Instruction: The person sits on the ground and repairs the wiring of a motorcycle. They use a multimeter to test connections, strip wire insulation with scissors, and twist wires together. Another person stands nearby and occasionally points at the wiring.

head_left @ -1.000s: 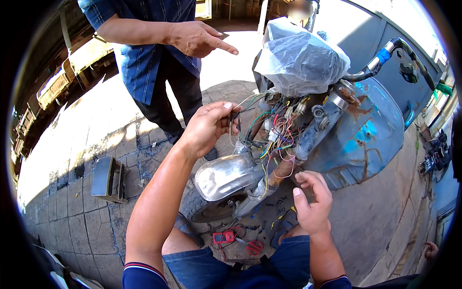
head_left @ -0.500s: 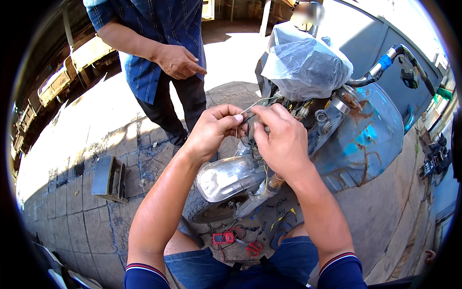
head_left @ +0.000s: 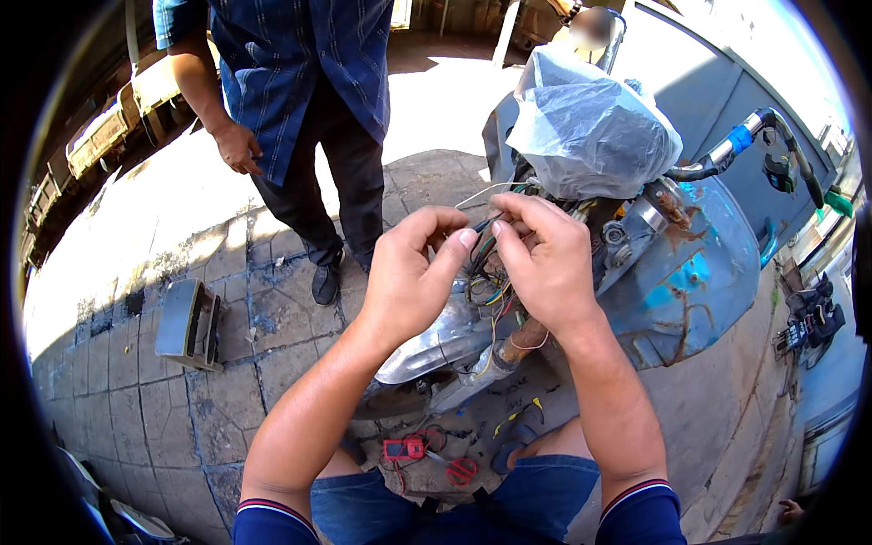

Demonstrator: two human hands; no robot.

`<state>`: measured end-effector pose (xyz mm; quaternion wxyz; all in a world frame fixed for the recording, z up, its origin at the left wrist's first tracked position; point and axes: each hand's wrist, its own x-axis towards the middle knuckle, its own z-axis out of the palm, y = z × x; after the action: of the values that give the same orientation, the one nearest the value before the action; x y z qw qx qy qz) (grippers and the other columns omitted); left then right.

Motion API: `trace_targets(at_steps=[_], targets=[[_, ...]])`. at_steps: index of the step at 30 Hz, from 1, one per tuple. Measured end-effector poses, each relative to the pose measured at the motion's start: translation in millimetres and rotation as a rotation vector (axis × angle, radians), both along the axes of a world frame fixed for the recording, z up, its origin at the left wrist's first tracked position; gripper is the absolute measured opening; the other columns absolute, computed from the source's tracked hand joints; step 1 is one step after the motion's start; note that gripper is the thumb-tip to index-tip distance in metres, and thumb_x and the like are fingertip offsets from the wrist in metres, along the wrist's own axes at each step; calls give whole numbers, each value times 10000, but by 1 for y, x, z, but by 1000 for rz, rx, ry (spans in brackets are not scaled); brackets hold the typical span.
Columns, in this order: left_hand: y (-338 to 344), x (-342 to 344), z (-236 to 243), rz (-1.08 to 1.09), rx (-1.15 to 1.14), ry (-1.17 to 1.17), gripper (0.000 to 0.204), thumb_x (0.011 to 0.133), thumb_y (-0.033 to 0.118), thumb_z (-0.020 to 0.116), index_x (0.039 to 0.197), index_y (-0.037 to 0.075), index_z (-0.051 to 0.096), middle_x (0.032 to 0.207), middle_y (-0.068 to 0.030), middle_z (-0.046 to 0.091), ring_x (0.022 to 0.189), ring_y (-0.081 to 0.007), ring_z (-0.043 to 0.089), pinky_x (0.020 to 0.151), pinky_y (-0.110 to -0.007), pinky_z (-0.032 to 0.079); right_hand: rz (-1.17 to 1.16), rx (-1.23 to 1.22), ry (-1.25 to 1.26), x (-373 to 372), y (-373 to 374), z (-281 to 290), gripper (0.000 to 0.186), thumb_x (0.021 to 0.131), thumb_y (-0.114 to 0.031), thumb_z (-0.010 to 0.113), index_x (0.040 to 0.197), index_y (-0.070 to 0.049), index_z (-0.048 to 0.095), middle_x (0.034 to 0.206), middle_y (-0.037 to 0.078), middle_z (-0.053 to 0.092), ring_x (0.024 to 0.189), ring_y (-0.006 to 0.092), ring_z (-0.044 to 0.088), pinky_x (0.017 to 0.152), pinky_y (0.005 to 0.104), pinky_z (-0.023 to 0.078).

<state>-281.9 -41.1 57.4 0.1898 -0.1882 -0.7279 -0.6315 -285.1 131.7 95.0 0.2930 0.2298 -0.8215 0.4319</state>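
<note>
My left hand and my right hand are side by side, fingertips pinched on a thin dark wire. Both are just above a tangle of coloured wires at the front of a weathered scooter, partly hidden by my hands. Its chrome front mudguard shows below them. A translucent plastic bag covers the part above the wiring. Its rusty blue body panel is to the right. A red meter with leads and red-handled scissors lie on the ground between my legs.
A person in a blue checked shirt stands at upper left, arm hanging down. A small metal step stool stands on the paving at left. A grey metal gate is behind the scooter. Dark clutter lies at the far right.
My right hand has risen from beside the fork to join my left hand at the wire. The other person's pointing hand has dropped to their side.
</note>
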Motion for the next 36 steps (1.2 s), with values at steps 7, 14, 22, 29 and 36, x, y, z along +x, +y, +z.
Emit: trace_targets(at_steps=[7,14,22,29,36], targets=[[0,-6,-11,16,27,-137,99,914,36,724,969,-29,674,861,-15,655,656,-36,551,578,-219,454,77,-372,-298,4,-19,-7,278,893,12,671,1160,72,617,908,95,715,810,117,686,724,276,554],[6,-6,-16,215,-20,195,129,814,-48,759,901,-21,668,915,-56,606,604,-76,501,546,-248,413,70,-419,-423,-3,-15,-10,226,936,-21,655,1124,73,573,917,101,703,754,100,658,669,263,537],[23,8,-11,261,-30,214,109,831,-49,717,895,0,643,858,-74,598,584,-130,533,534,-281,437,169,-663,-635,14,-21,-8,172,1014,-136,610,924,10,600,772,47,662,630,73,589,572,239,467],[27,18,-14,-123,349,-245,96,999,101,634,1006,14,592,765,-23,614,595,-71,533,523,-230,425,209,-878,-564,10,-27,-27,226,1031,-153,576,841,-34,600,714,5,592,573,54,504,525,228,406],[32,14,-25,-370,815,-440,50,963,86,551,955,43,529,771,-52,553,596,-136,506,561,-272,415,184,-1058,-545,16,-44,-23,296,1048,-147,525,774,-35,517,652,14,517,441,80,445,366,261,375]])
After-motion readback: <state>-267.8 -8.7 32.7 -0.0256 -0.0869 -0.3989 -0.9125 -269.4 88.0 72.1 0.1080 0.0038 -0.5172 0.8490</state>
